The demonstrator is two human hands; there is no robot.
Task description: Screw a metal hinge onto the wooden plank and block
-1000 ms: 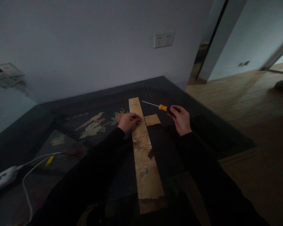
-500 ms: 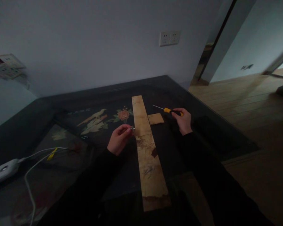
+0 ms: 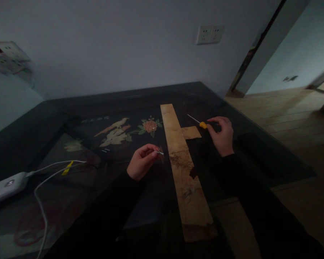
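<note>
My left hand is closed in a pinch on a small silvery metal piece, too small and dim to name for certain. It is just left of a long wooden board, apart from it. To the right of the board, my right hand loosely holds a screwdriver by its yellow and black handle. The index finger is lifted away from the thumb, and part of the handle is hidden by the hand. The thin shaft points up and left, above a small wooden block that lies against the board.
Two thin silvery pieces lie on the dark table, left of my left hand. A white power strip with a white cable and yellow tag lies at far left. Wall sockets are behind the table.
The view has shifted, so the board appears farther right. My left hand has drawn back from the board with the metal piece. My right fingers have spread and the screwdriver slants more steeply.
</note>
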